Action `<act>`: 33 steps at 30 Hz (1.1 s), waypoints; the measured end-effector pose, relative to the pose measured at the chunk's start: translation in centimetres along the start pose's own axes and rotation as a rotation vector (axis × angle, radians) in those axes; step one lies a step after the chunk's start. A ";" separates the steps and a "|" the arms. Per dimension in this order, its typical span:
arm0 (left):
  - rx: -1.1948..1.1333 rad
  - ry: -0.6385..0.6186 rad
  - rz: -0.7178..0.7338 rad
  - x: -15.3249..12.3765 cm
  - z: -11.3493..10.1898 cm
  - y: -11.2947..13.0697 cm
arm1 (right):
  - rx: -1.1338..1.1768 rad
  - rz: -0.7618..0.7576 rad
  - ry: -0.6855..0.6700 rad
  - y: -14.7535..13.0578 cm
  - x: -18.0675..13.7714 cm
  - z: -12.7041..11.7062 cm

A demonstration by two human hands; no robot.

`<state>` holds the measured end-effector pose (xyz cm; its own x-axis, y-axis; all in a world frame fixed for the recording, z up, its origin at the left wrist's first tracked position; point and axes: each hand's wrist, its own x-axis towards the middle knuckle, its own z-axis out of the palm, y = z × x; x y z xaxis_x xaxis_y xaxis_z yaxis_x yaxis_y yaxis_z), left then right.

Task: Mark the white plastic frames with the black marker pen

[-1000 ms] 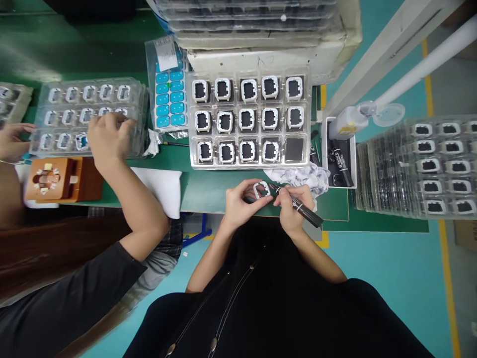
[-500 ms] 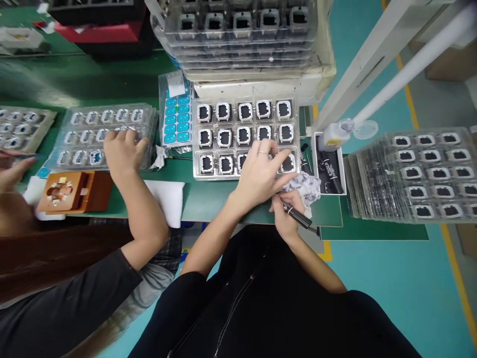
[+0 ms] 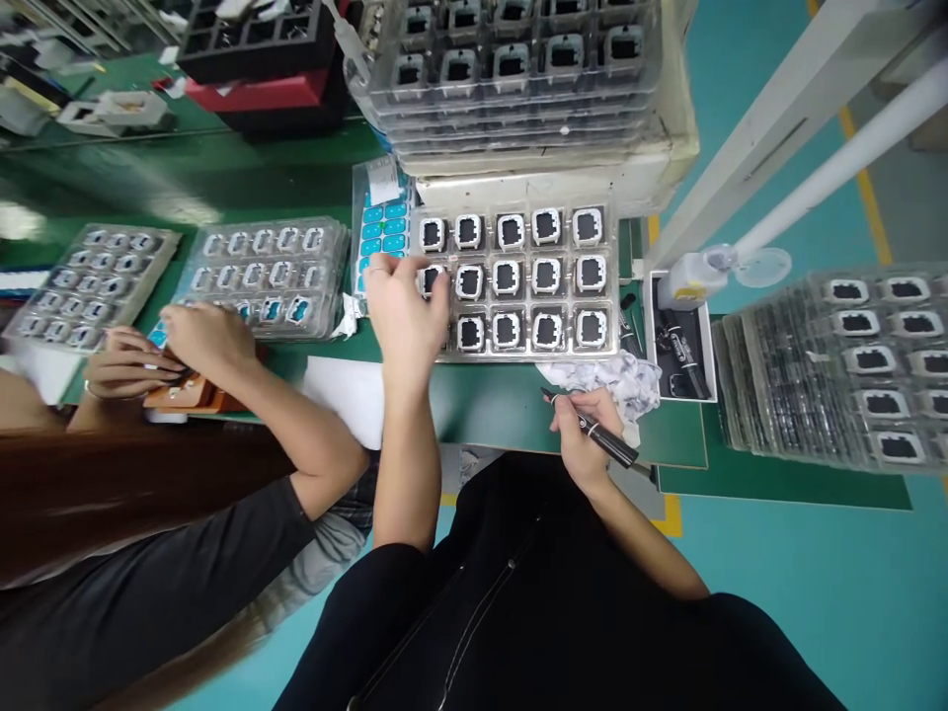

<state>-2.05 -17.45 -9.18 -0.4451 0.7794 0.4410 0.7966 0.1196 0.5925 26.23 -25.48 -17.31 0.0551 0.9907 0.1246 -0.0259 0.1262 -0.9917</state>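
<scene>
Frames, white and square with black centres, fill the clear blister tray (image 3: pixel 618 286) that lies on the green surface (image 3: pixel 489 400) in front of the person. The left hand (image 3: pixel 404 316) reaches over the tray's left end, fingers curled down onto the frame (image 3: pixel 432 281) at the left of the middle row; whether the grip has closed on it cannot be told, since the hand hides the contact. The rest of the tray's three rows sit filled to the right of the hand.

The right hand (image 3: pixel 582 430) rests at the near edge of the surface, well apart from the left, with its grip pinched around a black marker pen (image 3: pixel 603 441) whose tip points left. Just behind it lies a crumpled white cloth (image 3: pixel 614 375), touching the tray's near right corner. To the right of the cloth stands a small white box (image 3: pixel 685 341) with dark pens in it, and beyond that a stack of filled trays (image 3: pixel 836 365).

Left of the tray lies a sheet of blue stickers (image 3: pixel 381 222), partly under the left hand's fingers. Behind the tray rises a tall stack of trays (image 3: pixel 518 79) on a white block.

A co-worker sits to the left, both hands (image 3: pixel 170 351) over an orange-brown fixture (image 3: pixel 197 395), with two more trays of parts (image 3: pixel 267 272) just behind.
</scene>
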 end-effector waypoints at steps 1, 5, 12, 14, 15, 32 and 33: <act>0.024 -0.017 -0.035 0.5 -0.6 -1.0 | 0.001 -0.003 -0.003 -0.1 0.0 0.0; 0.044 -0.087 -0.064 1.4 -1.3 -2.6 | -0.006 -0.011 0.004 -0.4 0.1 0.0; -0.011 -0.034 0.025 2.6 -0.2 -5.0 | 0.006 -0.014 0.002 -0.1 -0.1 0.1; -0.014 -0.041 0.030 2.9 -0.1 -5.6 | 0.006 -0.012 0.003 0.0 -0.1 0.1; -0.009 -0.054 0.021 3.0 -0.2 -5.6 | 0.005 -0.011 0.005 0.0 0.0 0.1; -0.604 -0.089 -0.044 -4.6 -3.8 0.4 | 0.001 0.000 0.021 0.1 -0.1 0.0; -0.652 -0.122 -0.065 -6.0 -3.8 1.2 | 0.003 0.000 0.019 0.0 -0.1 0.0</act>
<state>0.02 -24.36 -8.59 -0.4038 0.8515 0.3345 0.3422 -0.1985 0.9184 26.28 -25.61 -17.28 0.0745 0.9895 0.1236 -0.0291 0.1261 -0.9916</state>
